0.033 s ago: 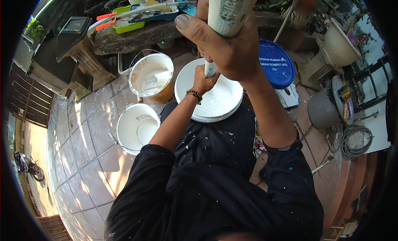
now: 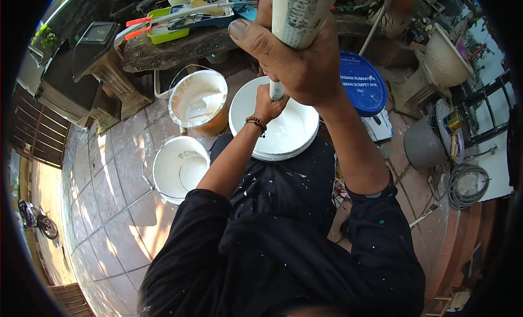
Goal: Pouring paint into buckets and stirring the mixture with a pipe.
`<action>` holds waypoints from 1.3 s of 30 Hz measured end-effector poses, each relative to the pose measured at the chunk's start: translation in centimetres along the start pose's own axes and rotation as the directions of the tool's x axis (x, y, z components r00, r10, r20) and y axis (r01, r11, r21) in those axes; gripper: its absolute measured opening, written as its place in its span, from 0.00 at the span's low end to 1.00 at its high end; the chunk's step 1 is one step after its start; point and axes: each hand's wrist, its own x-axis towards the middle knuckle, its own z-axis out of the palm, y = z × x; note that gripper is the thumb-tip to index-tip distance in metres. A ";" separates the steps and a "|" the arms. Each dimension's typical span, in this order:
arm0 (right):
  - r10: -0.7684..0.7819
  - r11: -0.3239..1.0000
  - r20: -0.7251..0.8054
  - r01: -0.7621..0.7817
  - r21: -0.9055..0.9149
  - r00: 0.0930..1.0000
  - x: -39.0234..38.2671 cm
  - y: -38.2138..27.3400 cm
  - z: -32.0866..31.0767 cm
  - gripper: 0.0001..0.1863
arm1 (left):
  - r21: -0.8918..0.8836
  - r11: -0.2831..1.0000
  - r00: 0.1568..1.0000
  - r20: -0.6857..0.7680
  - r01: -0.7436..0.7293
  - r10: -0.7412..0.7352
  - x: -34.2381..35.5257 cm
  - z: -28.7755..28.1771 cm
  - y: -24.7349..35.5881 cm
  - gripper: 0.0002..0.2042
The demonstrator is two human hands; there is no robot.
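Note:
A pale, pipe-like pole (image 2: 302, 22) with printed markings stands nearly upright between my hands. High and close to the camera, my right hand (image 2: 305, 66) wraps round it with the thumb in front. Lower down, my left hand (image 2: 271, 105) grips the same pole, a beaded bracelet on its wrist. Below sits a big white bucket (image 2: 286, 155), close to my legs, with white paint (image 2: 291, 126) inside. The pole slants down over this bucket; its lower end is hidden behind my left hand.
To the left stand a paint-smeared bucket (image 2: 217, 117) and a white pail (image 2: 162, 182). A blue lid (image 2: 362, 101) lies to the right, near a grey bucket (image 2: 422, 145) and coiled hose (image 2: 468, 194). Painting tools and a green tray (image 2: 169, 37) rest on a log bench (image 2: 163, 55).

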 end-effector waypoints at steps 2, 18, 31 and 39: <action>-0.063 0.998 -0.006 0.063 0.008 0.998 0.0 0.6 -0.7 0.08 | -0.005 1.000 1.000 -0.005 0.014 -0.014 0.8 0.9 0.5 0.13; 0.542 0.801 -0.058 -0.495 0.336 0.838 4.8 -2.8 -4.1 0.15 | -0.174 0.749 0.768 0.190 0.639 -0.611 0.2 1.0 8.1 0.21; 0.538 0.781 -0.027 -0.487 0.391 0.842 6.4 -3.9 -3.8 0.17 | -0.127 0.766 0.774 0.173 0.630 -0.609 0.1 -1.4 11.5 0.21; 0.462 0.859 -0.145 -0.401 0.317 0.875 4.3 -1.8 -3.1 0.14 | -0.163 0.885 0.899 0.108 0.437 -0.424 -0.4 0.3 7.2 0.20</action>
